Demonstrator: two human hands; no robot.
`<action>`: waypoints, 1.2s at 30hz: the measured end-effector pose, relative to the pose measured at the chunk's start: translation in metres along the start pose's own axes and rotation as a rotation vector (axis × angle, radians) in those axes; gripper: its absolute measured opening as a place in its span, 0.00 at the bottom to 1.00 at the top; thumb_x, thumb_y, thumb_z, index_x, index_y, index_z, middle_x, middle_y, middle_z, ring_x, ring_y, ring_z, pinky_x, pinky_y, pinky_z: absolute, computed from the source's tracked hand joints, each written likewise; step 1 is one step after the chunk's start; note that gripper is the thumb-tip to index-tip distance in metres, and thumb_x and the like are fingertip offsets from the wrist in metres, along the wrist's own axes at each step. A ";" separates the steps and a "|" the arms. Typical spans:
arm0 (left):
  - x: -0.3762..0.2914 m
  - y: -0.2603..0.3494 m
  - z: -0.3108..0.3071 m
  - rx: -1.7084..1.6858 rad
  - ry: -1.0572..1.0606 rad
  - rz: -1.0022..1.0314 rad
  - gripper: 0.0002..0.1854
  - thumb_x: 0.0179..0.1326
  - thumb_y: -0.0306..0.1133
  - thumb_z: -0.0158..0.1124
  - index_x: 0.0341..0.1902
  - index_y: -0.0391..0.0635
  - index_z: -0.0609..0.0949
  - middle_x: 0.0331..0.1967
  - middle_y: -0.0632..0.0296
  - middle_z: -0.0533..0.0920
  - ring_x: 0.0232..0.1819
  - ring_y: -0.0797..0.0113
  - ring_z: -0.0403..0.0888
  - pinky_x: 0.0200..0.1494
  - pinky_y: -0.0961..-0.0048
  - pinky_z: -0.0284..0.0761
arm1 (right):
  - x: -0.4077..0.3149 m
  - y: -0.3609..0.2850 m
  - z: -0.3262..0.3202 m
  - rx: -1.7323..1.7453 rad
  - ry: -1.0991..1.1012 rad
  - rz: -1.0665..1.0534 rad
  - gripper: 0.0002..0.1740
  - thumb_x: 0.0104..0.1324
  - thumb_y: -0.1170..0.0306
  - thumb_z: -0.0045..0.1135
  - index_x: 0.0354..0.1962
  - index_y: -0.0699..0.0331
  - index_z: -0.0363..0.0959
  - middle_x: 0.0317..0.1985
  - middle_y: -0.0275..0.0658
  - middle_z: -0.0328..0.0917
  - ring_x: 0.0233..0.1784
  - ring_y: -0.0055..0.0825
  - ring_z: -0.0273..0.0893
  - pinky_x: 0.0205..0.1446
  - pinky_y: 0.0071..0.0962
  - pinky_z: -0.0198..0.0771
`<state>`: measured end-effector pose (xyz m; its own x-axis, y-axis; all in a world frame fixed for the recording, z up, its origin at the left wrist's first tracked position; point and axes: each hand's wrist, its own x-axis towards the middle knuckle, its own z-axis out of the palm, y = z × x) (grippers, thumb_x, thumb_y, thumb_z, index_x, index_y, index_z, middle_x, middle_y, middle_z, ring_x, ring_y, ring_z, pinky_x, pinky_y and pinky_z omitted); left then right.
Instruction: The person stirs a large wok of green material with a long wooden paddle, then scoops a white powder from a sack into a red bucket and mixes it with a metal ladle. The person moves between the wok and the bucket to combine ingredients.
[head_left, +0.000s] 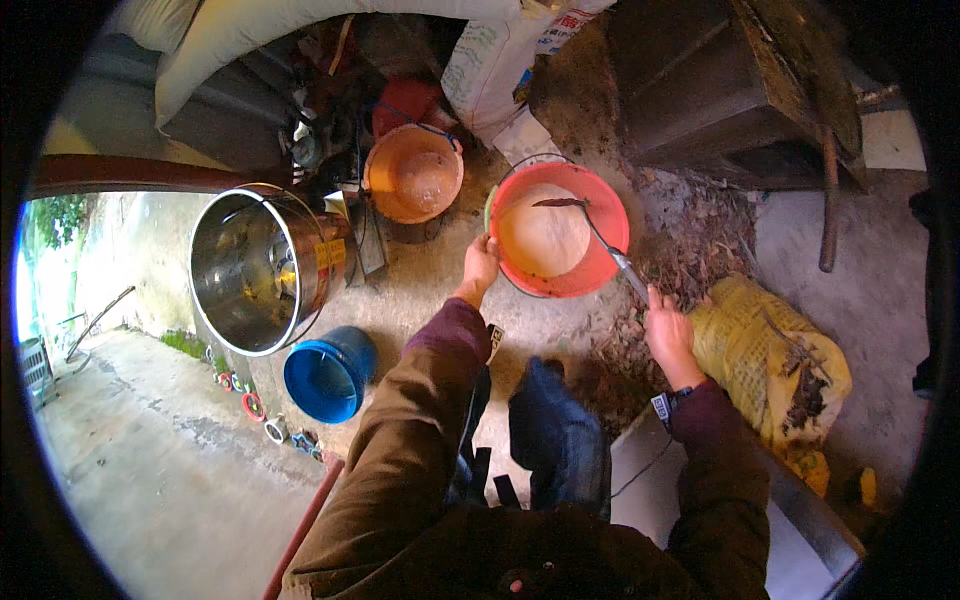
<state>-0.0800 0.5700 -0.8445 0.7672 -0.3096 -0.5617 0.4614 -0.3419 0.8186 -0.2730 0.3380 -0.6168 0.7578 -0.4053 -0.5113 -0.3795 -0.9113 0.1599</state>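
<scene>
A red plastic bucket (611, 217) stands on the ground before me, with a pale, tan-white content (544, 236) inside. My left hand (481, 264) grips the left side of its rim, beside a strip of green edge. My right hand (667, 326) is closed around the handle of a metal tool (626, 270) with a curved neck. The tool's narrow, rusty blade (559, 202) is over the bucket's opening, above the pale content; whether it touches it, I cannot tell.
Left stand an orange bucket (415, 175), a large metal pail (247, 270) and a blue bucket (330, 375). A white woven sack (484, 71) is behind, a yellow sack (750, 360) at right. Dry leaves (697, 247) cover ground beside the bucket. A dark wooden structure (697, 105) stands upper right.
</scene>
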 end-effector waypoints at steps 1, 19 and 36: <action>0.005 -0.013 -0.001 0.097 0.044 0.020 0.13 0.61 0.37 0.50 0.36 0.38 0.72 0.24 0.64 0.75 0.26 0.72 0.72 0.28 0.75 0.68 | 0.015 -0.007 0.005 -0.033 -0.006 -0.024 0.29 0.55 0.76 0.41 0.57 0.64 0.54 0.43 0.52 0.70 0.29 0.41 0.76 0.30 0.36 0.71; -0.010 -0.108 0.051 -0.344 -0.414 -0.190 0.18 0.61 0.41 0.53 0.53 0.51 0.65 0.40 0.64 0.76 0.36 0.69 0.75 0.38 0.70 0.75 | 0.189 -0.056 0.118 -0.369 0.169 -0.323 0.13 0.57 0.73 0.43 0.40 0.67 0.67 0.26 0.41 0.78 0.27 0.31 0.78 0.26 0.30 0.72; -0.010 -0.112 0.057 -0.396 -0.291 -0.185 0.14 0.61 0.34 0.52 0.48 0.45 0.68 0.41 0.62 0.75 0.34 0.69 0.77 0.31 0.73 0.78 | 0.089 -0.001 0.106 0.795 -0.894 0.290 0.07 0.51 0.76 0.51 0.17 0.69 0.66 0.12 0.36 0.65 0.11 0.23 0.61 0.12 0.25 0.57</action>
<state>-0.1653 0.5608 -0.9375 0.5274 -0.5283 -0.6654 0.7538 -0.0704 0.6534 -0.2610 0.3108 -0.7522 0.0803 -0.1076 -0.9909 -0.9278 -0.3715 -0.0348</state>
